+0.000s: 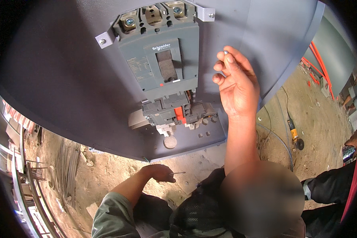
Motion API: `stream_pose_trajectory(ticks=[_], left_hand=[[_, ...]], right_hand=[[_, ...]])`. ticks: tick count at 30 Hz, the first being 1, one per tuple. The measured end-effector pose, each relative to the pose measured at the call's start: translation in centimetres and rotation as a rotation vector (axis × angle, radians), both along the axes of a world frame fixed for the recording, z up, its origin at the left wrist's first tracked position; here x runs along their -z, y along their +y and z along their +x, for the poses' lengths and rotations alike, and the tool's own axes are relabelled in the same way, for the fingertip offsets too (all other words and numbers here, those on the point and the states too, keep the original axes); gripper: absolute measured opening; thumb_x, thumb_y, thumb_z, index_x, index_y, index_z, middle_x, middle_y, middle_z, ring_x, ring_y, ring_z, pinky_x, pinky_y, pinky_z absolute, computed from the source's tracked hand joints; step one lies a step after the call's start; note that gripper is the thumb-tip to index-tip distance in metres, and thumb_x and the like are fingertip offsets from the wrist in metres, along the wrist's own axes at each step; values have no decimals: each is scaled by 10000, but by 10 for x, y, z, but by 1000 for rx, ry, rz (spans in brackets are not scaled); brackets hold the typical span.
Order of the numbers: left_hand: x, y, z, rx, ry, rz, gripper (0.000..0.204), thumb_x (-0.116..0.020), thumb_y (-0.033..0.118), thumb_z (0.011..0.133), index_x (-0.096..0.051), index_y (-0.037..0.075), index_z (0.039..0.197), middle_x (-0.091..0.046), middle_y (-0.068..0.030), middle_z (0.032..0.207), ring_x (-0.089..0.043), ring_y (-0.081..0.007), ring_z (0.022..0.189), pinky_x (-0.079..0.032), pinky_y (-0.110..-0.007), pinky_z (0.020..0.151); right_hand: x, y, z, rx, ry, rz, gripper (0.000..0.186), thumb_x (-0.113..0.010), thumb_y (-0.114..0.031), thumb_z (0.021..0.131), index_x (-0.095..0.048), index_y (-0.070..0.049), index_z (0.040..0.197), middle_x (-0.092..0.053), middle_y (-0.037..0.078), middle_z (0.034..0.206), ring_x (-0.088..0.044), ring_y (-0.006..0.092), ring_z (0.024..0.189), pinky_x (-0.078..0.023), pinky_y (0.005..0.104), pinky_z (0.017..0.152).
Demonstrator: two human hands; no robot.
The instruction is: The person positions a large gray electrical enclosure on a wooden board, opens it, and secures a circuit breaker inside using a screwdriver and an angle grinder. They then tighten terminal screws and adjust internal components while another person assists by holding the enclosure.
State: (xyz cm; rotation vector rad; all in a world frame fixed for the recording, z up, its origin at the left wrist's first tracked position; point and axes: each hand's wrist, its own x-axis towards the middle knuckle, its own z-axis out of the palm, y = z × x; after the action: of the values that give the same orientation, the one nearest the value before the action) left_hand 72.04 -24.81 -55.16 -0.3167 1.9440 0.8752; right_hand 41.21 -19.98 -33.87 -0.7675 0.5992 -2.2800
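Observation:
My right hand (pixel 236 77) is raised, palm up, beside a dark grey breaker (pixel 182 55), pinching a small metal screw (pixel 226 52) between thumb and finger. The breaker is fixed by metal brackets (pixel 206 14) inside a grey metal enclosure (pixel 47 71). Below it sits a second switching device (pixel 162 111) with a red part (pixel 180 115) and white terminal pieces. My left hand (pixel 160 173) hangs below the enclosure's lower edge, closed on a thin metal tool (pixel 178 173), whose handle is hidden in the fingers.
A yellow angle grinder (pixel 292 127) and cables lie on the dirt floor at right, with orange tubes (pixel 321 63) behind. A person's dark-clothed legs (pixel 333 182) show at the right edge. Metal rods (pixel 65 170) and a steel frame (pixel 22 178) are at left. A blurred patch covers the lower right.

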Motion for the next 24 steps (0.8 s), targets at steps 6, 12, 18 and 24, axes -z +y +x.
stream_pose_trajectory(ticks=[6, 12, 18, 24], left_hand=[[18, -14, 26, 24, 429, -229, 474, -525, 461, 1004, -682, 31, 884, -699, -210, 896, -682, -401, 843, -516, -514, 780], [-169, 16, 33, -1228, 575, -289, 172, -682, 155, 985, -703, 32, 1103, -711, -34, 856, -590, -141, 646, -478, -314, 591], [-278, 15, 98, -1367, 1439, -1628, 516, -627, 471, 1005, -639, 50, 1304, -622, -1, 788, -589, -29, 742, -407, -159, 463], [-277, -56, 89, -1256, 1555, -1589, 699, -742, 452, 926, -561, -18, 1410, -620, -213, 1364, -631, -251, 1152, -559, -374, 883]], right_hand=[[-6, -2, 6, 14, -27, 24, 264, -736, -195, 957, -691, -36, 1164, -723, 76, 1041, -659, 149, 846, -512, 297, 675], [1, 8, -17, 124, -21, 94, 315, -762, -277, 942, -696, -36, 1135, -713, 63, 1009, -648, 146, 830, -507, 294, 674], [43, 3, -24, 57, 150, 381, 296, -737, -291, 962, -701, -51, 1131, -712, 41, 996, -642, 111, 826, -522, 280, 685], [128, 43, -35, -86, 170, 675, 298, -727, -276, 969, -695, -47, 1158, -719, 56, 1027, -652, 112, 840, -547, 274, 682]])
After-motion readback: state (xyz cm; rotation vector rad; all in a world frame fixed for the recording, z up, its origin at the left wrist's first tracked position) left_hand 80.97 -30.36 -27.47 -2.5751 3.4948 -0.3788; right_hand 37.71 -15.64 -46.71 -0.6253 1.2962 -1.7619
